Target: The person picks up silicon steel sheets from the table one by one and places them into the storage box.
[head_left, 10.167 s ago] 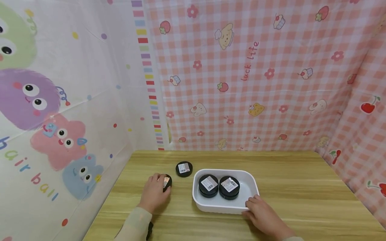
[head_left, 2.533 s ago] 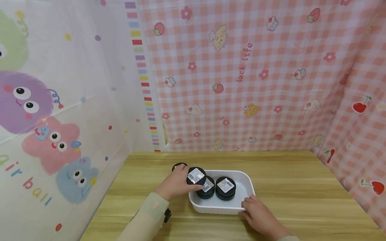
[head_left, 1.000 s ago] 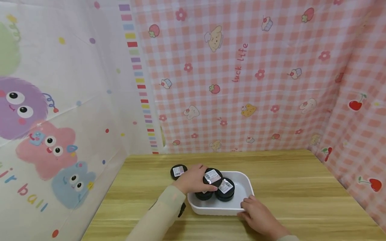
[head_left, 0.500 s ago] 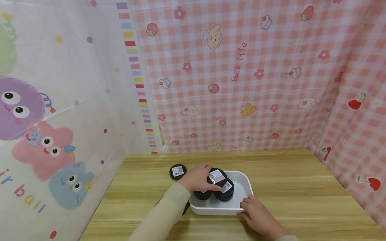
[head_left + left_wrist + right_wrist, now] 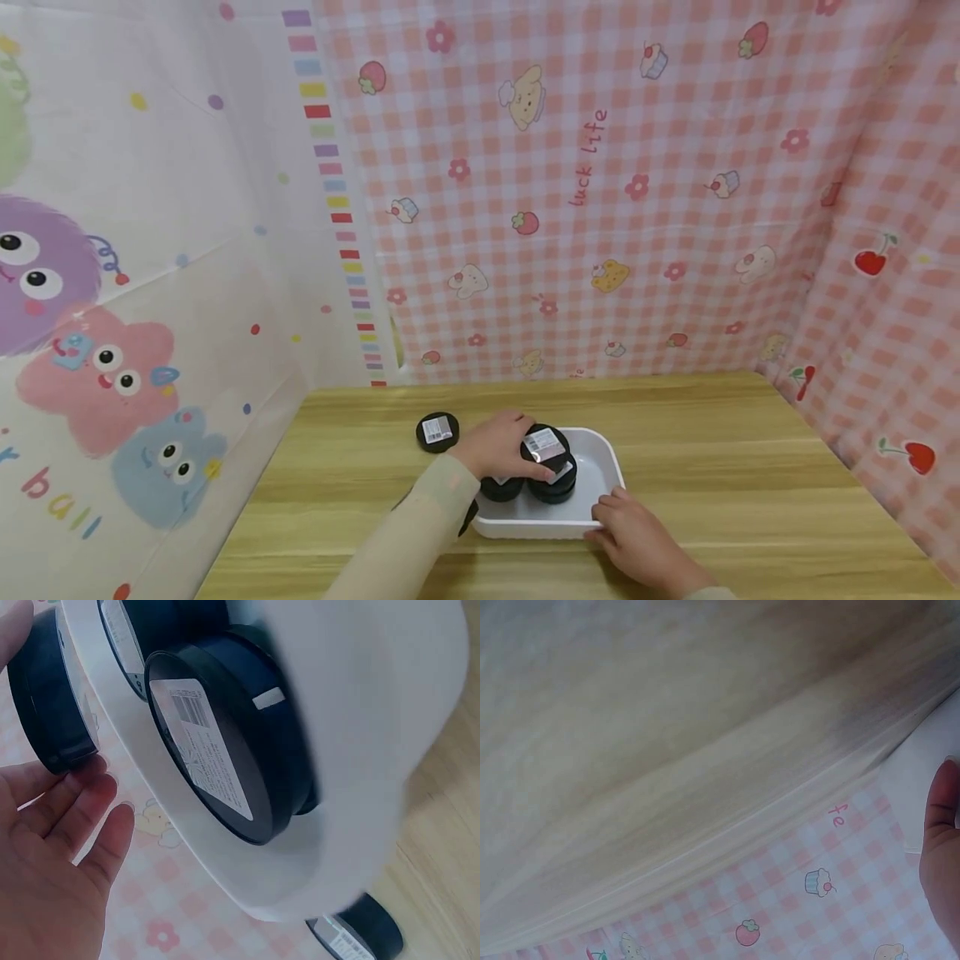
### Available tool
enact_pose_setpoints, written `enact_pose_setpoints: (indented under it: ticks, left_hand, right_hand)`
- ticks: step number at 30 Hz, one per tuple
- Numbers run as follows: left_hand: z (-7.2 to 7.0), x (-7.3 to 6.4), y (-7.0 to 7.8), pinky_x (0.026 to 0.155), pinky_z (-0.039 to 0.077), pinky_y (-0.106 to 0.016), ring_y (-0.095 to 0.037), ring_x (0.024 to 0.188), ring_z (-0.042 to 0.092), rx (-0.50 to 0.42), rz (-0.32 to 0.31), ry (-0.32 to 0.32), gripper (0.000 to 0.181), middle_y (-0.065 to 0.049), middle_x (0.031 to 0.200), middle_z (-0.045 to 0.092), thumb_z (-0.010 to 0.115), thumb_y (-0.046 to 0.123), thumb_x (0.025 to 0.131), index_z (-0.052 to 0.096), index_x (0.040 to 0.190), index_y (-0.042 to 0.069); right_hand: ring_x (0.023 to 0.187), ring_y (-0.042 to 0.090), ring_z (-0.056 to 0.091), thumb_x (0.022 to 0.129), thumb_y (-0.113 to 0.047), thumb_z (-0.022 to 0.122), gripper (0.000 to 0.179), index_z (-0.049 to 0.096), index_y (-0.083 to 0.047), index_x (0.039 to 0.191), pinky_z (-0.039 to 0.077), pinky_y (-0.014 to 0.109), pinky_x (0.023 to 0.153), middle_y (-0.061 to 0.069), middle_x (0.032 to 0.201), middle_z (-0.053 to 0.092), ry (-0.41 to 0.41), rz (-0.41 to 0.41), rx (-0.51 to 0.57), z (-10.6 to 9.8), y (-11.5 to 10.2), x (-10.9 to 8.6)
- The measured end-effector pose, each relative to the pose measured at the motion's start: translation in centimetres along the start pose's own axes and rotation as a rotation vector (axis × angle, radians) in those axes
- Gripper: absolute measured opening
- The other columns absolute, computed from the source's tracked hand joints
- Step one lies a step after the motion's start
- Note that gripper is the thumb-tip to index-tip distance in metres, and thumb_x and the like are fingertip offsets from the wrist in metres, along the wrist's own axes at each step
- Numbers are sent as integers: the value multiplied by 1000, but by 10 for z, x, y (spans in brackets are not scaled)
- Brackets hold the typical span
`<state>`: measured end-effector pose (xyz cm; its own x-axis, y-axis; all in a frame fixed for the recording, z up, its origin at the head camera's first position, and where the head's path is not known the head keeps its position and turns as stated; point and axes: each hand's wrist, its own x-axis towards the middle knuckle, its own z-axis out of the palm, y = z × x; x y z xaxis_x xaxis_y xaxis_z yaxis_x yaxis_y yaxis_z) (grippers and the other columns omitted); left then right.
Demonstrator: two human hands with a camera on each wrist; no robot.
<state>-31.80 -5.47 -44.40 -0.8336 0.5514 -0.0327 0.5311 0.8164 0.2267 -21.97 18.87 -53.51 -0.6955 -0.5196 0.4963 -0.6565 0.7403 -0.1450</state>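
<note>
My left hand (image 5: 495,450) pinches a flat round black container (image 5: 545,444) with a white barcode label on top. It is held just over the right-hand black container (image 5: 553,493) inside a white rectangular tray (image 5: 603,471). A matching black container (image 5: 498,492) stands beside it in the tray, partly covered by my left hand. In the left wrist view, the fingertips touch the edge of the held container (image 5: 52,697), apart from the labelled one (image 5: 214,746) in the tray. My right hand (image 5: 637,537) grips the tray's front right corner, thumb against its wall in the right wrist view.
Another labelled black container (image 5: 437,432) lies on the wooden table (image 5: 697,442), left of the tray. Pink checked cloth (image 5: 480,250) hangs behind the table, and a white cartoon-printed cloth (image 5: 247,250) hangs on the left.
My left hand has taken a black container from the table's left side and carried it right, over the tray's left container to the right one. My right hand keeps hold of the tray corner.
</note>
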Motion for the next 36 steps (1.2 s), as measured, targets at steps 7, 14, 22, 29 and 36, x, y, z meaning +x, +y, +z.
enact_pose_setpoints:
  ticks: [7, 14, 22, 29, 36]
  left_hand:
    - [6, 12, 0, 107, 47, -35, -18, 126, 57, 40, 10, -7, 96, -4, 142, 58, 70, 78, 73, 54, 143, 14]
    - [14, 17, -1, 105, 48, -34, -18, 123, 59, 76, 22, 3, 93, -4, 137, 61, 71, 77, 72, 57, 139, 13]
    - [9, 16, 6, 104, 48, -34, -18, 123, 59, 130, 32, -13, 91, -4, 135, 63, 71, 75, 74, 59, 138, 11]
    - [3, 16, 15, 105, 48, -34, -17, 123, 59, 174, 21, -49, 92, -3, 134, 63, 73, 75, 73, 59, 139, 12]
    - [0, 15, 20, 104, 49, -35, -18, 122, 59, 204, 16, -74, 91, -4, 134, 63, 72, 75, 74, 59, 138, 12]
  right_hand:
    - [73, 7, 44, 79, -26, 82, 30, 54, -23, 69, 40, 24, 63, -15, 72, 52, 26, -20, -3, 2, 1, 0]
    - [73, 7, 43, 79, -25, 82, 29, 54, -22, 70, 39, 23, 63, -15, 72, 53, 28, -26, 13, 1, -2, 0]
    - [75, 7, 44, 82, -25, 80, 25, 57, -22, 72, 41, 25, 65, -14, 75, 55, -28, 14, 27, -3, -2, 1]
    - [73, 6, 44, 79, -24, 82, 29, 55, -22, 70, 40, 24, 63, -15, 73, 53, 28, -20, 10, -1, -1, 1]
    - [73, 8, 44, 78, -24, 82, 30, 54, -22, 69, 40, 25, 64, -14, 73, 53, 41, -34, 3, -1, -1, 1]
